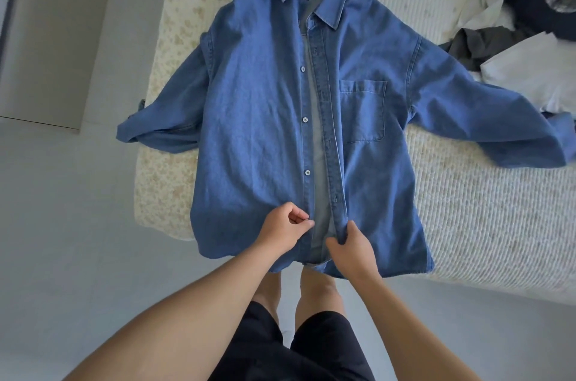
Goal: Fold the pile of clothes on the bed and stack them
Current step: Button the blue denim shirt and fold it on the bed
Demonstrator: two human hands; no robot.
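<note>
While both hands reach forward, left hand (285, 229) pinches denim shirt (265, 119) placket (lowest button), right hand (350, 248) grips opposite edge

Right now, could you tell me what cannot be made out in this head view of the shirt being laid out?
- Denim shirt: right cuff blurred near the frame edge.
- Pile of clothes: cut off by the right edge.
- Lowest button: hidden under the left hand.
- Placket edge: partly covered by the right hand.

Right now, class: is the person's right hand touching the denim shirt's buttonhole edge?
Touching. The head view shows the right hand pinching the buttonhole placket of the denim shirt near the hem, thumb on top and fingers curled underneath.
</note>
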